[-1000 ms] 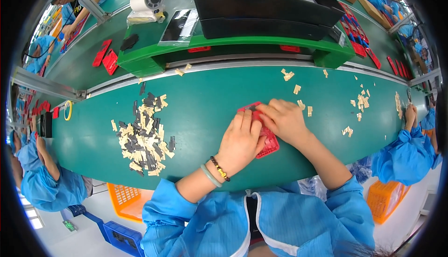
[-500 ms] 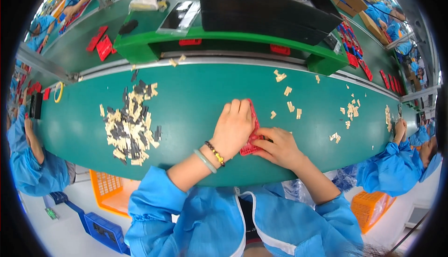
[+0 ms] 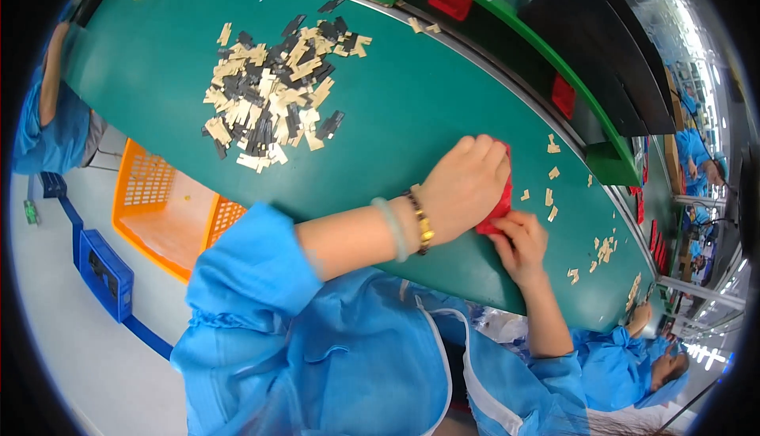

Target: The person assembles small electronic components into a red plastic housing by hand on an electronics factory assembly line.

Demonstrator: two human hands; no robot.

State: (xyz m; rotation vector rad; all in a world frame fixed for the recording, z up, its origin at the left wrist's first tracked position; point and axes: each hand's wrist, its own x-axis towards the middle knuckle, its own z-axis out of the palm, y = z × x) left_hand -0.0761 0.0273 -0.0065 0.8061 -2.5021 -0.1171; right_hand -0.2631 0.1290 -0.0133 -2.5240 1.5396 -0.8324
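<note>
A long, narrow red plastic piece (image 3: 504,202) is at the front part of the green table, partly hidden under my fingers. My left hand (image 3: 465,186) is closed over its left side, with the knuckles up and the fingertips out of sight. At its near end, my right hand (image 3: 522,244) pinches the lower edge between thumb and fingers. Whether a small part sits in that pinch cannot be made out. To the left lies a heap of small cream and black flat pieces (image 3: 273,91). A few cream pieces (image 3: 549,197) are scattered just right of my hands.
A green shelf (image 3: 546,48) with black bins (image 3: 602,48) runs along the far side, red trays (image 3: 450,0) beneath it. More cream pieces (image 3: 606,250) lie farther right. An orange crate (image 3: 150,226) stands below the table's left front edge. Co-workers in blue sit at both sides.
The view has tilted and swung left, so the table now slants down to the right. Both hands stay on the red piece; the right fingers have drawn closer together at its near end.
</note>
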